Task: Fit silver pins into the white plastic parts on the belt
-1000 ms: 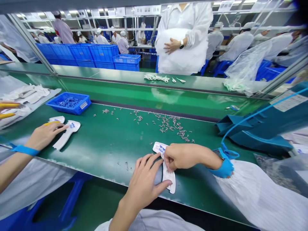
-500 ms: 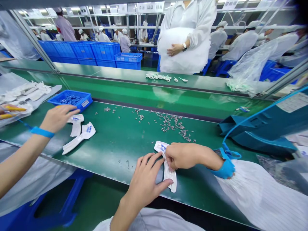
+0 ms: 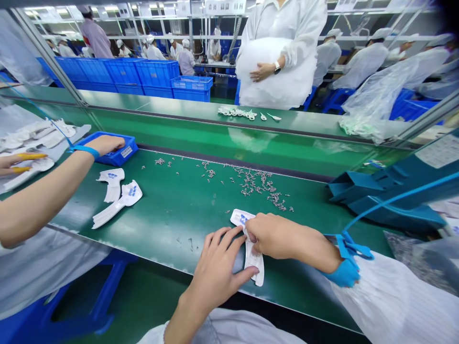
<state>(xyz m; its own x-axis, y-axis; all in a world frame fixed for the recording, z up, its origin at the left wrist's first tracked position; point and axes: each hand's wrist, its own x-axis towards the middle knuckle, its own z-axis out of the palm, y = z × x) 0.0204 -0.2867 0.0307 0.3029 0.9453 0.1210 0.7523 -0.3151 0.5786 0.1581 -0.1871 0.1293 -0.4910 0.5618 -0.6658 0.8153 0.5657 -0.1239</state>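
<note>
A white plastic part (image 3: pixel 255 262) with a blue label lies on the green belt (image 3: pixel 172 215) near the front edge. My left hand (image 3: pixel 217 267) rests flat beside it with fingers spread, and the thumb presses on its lower end. My right hand (image 3: pixel 276 236) is curled, its fingertips pinched down on the part's middle. What sits under those fingertips is hidden. A blue wrist strap (image 3: pixel 346 270) with a coiled cord is on my right wrist. Several small metal screws (image 3: pixel 258 184) lie scattered just beyond my hands.
A co-worker's arm (image 3: pixel 43 200) reaches from the left, with its hand in a blue tray (image 3: pixel 124 155) of small parts. Two white parts (image 3: pixel 118 196) lie near it. A blue fixture (image 3: pixel 387 196) stands at right. A person in white (image 3: pixel 279 52) stands across the belt.
The co-worker's hand left the two white parts and moved back into the blue tray. My own hands and the part have barely shifted.
</note>
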